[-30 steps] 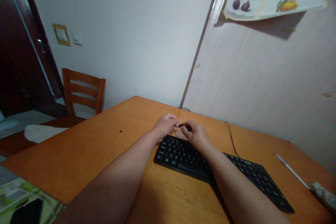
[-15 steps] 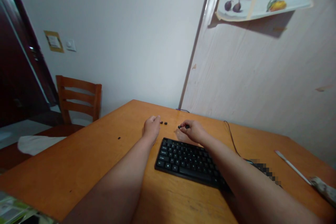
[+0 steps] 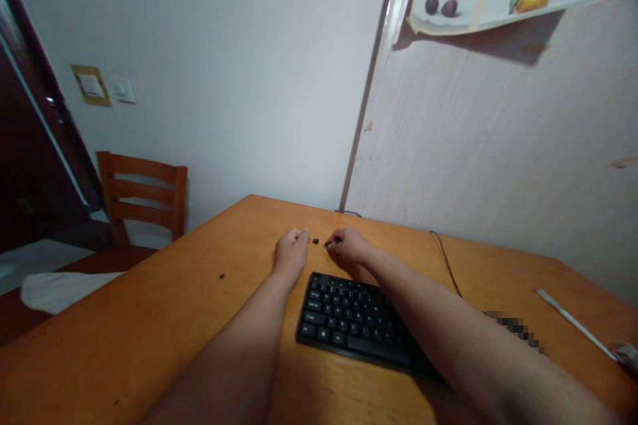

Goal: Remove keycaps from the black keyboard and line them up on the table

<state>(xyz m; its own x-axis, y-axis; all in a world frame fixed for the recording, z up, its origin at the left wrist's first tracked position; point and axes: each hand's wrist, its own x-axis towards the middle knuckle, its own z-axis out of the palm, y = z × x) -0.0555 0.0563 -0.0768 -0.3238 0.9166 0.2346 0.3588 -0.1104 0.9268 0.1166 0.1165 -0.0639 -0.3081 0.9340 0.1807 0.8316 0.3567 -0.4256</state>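
- Past the keyboard's [image 3: 339, 319] far edge, a small black block [image 3: 316, 241] lies on the table [image 3: 249, 249], between the two hands and apart from the keyboard.
- The right hand [image 3: 349, 247] has its fingertips pinched around a dark part [image 3: 327, 244], low over the wood and just beside the block. Half a second ago a wider gap lay between them; a second ago both hands met above the keyboard's back edge.
- This places the fine work, as far as can be judged, on the tabletop behind the keyboard, with the block within easy reach of either hand.
- The left hand [image 3: 290, 255] sits curled on the block's other side, thumb uppermost. A dark speck shows at its fingertips, but whether they grip it or merely sit beside it cannot be made out.
- Another dark bit [image 3: 222, 276] lies well apart, off to the left.
- The right forearm hides much of the keyboard's right side, and a pixelated patch covers whatever lies beyond that arm.
- The pinched part is too small and too covered by fingers for its shape to be read.
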